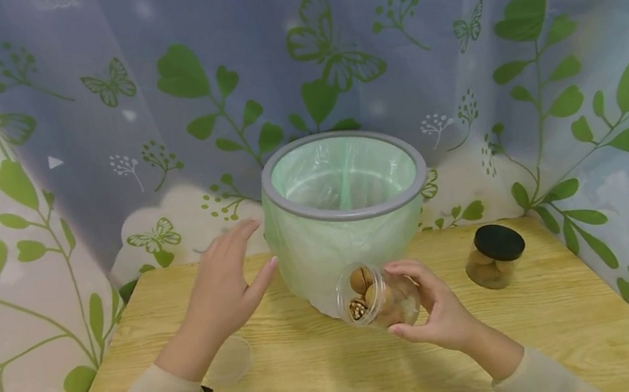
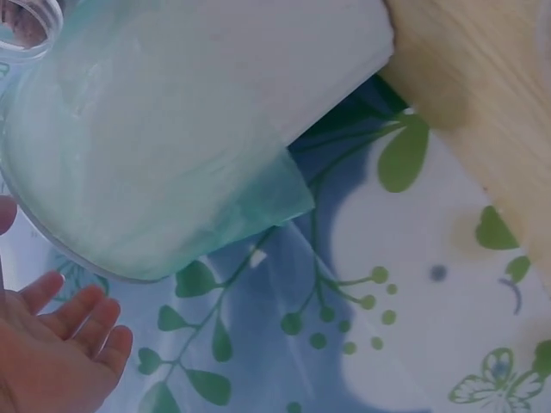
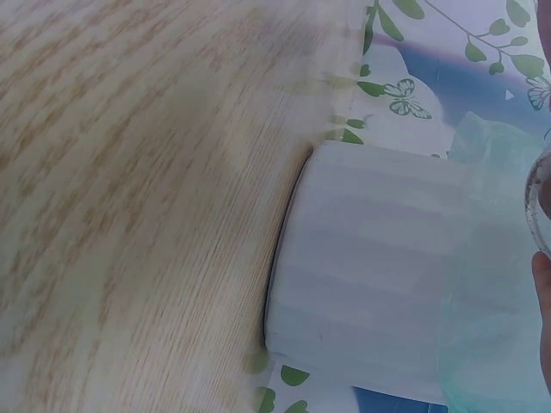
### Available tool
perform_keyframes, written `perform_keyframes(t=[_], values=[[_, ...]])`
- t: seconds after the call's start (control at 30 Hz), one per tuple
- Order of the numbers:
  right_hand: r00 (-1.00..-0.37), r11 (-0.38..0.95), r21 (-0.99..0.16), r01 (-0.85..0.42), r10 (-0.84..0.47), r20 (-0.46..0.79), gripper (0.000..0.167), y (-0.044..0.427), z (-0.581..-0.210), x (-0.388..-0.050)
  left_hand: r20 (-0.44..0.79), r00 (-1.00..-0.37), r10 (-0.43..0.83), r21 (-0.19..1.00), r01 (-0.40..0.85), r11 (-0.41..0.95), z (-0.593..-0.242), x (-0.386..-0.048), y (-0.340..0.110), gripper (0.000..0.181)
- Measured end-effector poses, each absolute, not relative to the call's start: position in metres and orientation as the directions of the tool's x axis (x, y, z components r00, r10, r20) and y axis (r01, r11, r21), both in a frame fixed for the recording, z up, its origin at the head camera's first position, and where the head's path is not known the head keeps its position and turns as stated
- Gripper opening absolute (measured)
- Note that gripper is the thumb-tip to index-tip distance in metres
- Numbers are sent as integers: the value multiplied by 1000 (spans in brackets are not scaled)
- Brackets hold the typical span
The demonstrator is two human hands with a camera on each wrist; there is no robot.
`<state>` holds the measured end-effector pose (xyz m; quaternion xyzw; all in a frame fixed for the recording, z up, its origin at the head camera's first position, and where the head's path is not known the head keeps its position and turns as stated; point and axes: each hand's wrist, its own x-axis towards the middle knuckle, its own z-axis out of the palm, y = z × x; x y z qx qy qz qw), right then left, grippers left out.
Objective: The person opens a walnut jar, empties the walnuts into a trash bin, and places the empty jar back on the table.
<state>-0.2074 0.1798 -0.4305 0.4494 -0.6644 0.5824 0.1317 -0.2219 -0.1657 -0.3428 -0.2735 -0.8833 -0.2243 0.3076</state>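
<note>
My right hand [image 1: 443, 313] grips a clear plastic jar [image 1: 392, 304] of walnuts [image 1: 361, 280], tilted with its uncovered mouth toward the left. It is held in front of a trash bin [image 1: 353, 238] lined with a pale green bag. Left of the bin, my left hand [image 1: 223, 284] is raised with its fingers extended and holds nothing. The left wrist view shows that hand [image 2: 65, 344] beside the bin's rim, palm and fingers spread. Only the jar's edge [image 3: 535, 206] and a bit of the right hand [image 3: 542, 301] appear in the right wrist view.
A second jar with a black lid [image 1: 499, 243] stands on the wooden table [image 1: 334, 387] to the right. Below my left wrist lies a clear round lid [image 1: 230, 360]. A curtain [image 1: 239, 42] with leaves and butterflies hangs behind and along both sides.
</note>
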Motion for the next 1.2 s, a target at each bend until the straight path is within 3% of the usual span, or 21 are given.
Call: perform_keyframes(t=[0.63, 1.2], values=[[-545, -111, -646, -755, -442, 713, 84, 179, -430, -206, 595, -722, 352, 232, 574, 785, -294, -249, -149, 64], [-539, -102, -636, -765, -440, 718, 84, 179, -432, -207, 489, -802, 343, 243, 503, 830, -286, -273, -127, 71]])
